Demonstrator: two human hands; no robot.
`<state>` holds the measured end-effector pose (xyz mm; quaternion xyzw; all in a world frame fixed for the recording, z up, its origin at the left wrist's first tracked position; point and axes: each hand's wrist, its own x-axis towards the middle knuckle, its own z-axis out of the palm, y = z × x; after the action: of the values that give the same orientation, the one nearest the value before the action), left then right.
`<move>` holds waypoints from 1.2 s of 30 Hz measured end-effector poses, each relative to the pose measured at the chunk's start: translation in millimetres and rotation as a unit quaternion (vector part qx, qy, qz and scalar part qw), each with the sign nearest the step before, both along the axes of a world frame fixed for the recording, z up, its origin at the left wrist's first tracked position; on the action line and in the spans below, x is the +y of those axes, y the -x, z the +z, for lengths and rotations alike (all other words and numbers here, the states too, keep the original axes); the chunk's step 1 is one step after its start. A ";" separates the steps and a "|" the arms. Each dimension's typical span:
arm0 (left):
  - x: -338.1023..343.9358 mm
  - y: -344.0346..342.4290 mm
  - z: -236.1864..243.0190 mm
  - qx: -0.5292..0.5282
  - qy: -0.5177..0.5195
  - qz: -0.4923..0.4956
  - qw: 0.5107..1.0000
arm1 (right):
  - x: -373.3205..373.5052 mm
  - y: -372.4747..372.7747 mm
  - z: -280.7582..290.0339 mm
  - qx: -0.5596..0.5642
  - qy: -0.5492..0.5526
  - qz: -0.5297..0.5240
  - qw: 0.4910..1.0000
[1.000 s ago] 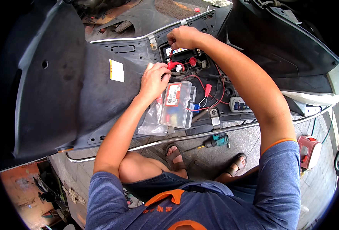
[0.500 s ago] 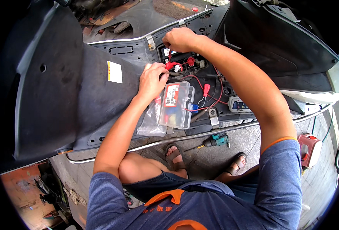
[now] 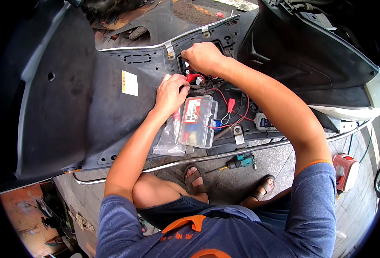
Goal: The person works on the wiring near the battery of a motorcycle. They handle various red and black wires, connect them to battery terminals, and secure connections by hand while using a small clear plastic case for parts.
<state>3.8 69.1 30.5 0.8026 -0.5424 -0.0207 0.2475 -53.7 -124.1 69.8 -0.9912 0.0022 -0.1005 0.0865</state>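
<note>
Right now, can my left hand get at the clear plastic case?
Probably yes: the clear plastic case lies close beside the left hand, and nothing seems to lie across it, though that hand looks busy at the red cable.

The left hand [image 3: 171,92] is reaching in from the near left, fingertips beside a red cover [image 3: 191,78]. The right hand [image 3: 202,58] is curling over the far side of the floorboard [image 3: 153,64], hiding its own grip. Nearer, a clear box [image 3: 197,122] is lying beside a bag [image 3: 170,138], with a red connector [image 3: 231,103] resting to the right. A drill [image 3: 242,161] is lying on the near ground [image 3: 272,153].
</note>
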 end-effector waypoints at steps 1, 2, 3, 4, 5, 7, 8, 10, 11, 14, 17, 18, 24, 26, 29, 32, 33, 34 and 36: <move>-0.1 0.1 0.2 0.002 0.001 0.001 1.000 | 1.0 1.0 1.2 0.007 -0.011 0.001 1.000; 0.6 1.0 0.6 0.004 0.001 0.004 1.000 | 2.0 0.6 1.1 0.008 -0.011 0.003 1.000; 0.8 1.4 1.0 0.004 0.000 0.006 1.000 | 3.1 -0.1 1.0 0.007 -0.044 -0.018 0.999; 0.7 1.5 1.3 0.006 0.001 0.005 1.000 | 4.1 -0.5 0.8 0.007 -0.077 -0.039 0.996; 0.1 1.2 1.2 0.007 0.002 0.004 1.000 | 3.5 0.4 0.5 0.012 -0.080 -0.054 0.995; 0.3 1.4 0.9 0.008 0.003 0.004 1.000 | 2.3 1.2 -3.1 0.006 -0.100 -0.059 0.993; -0.1 1.5 1.0 0.007 0.004 0.002 1.000 | 1.2 1.5 -4.8 -0.001 -0.120 -0.066 0.991; -0.7 1.6 1.3 0.006 0.004 0.001 1.000 | -0.7 1.7 -8.2 0.005 -0.129 -0.067 0.989; -0.2 1.5 1.0 0.005 0.003 -0.001 1.000 | 0.0 2.4 -8.0 0.008 -0.137 -0.069 0.988; 1.7 0.6 0.8 0.007 0.006 -0.002 1.000 | -0.6 3.8 -5.2 -0.004 -0.137 -0.064 0.989; 2.2 -1.5 1.4 0.009 0.008 0.002 1.000 | -4.1 5.3 2.1 -0.026 -0.124 -0.045 0.991; 1.9 -1.7 1.6 0.009 0.010 0.002 1.000 | -5.3 6.0 5.8 -0.033 -0.118 -0.033 0.992; -2.3 -1.8 -0.6 0.034 0.038 0.005 0.999 | -17.3 23.1 21.4 -0.068 -0.064 -0.007 0.996; 1.1 -5.7 2.2 0.043 0.019 0.015 0.999 | -19.7 31.1 27.6 -0.107 -0.061 -0.001 0.992; -2.5 -0.7 6.8 0.052 0.040 0.019 0.998 | -27.6 67.9 45.3 -0.123 -0.066 0.002 0.990; -2.5 0.4 10.2 0.071 0.043 0.019 0.996 | -26.7 109.5 63.4 -0.139 -0.102 0.006 0.985; -2.6 1.5 11.6 0.079 0.048 0.018 0.996 | -27.1 123.1 67.6 -0.112 -0.129 -0.003 0.985; -0.8 2.6 13.4 0.079 0.047 0.018 0.996 | -26.2 135.2 69.3 -0.086 -0.156 -0.011 0.984; -0.7 9.0 27.1 0.122 0.021 0.014 0.992 | -22.8 158.5 70.1 -0.090 -0.177 -0.015 0.980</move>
<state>-5.2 68.5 57.6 0.7963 -0.4967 -0.1036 0.3293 -212.2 -147.0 139.9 -0.9469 0.0271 -0.1884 0.2590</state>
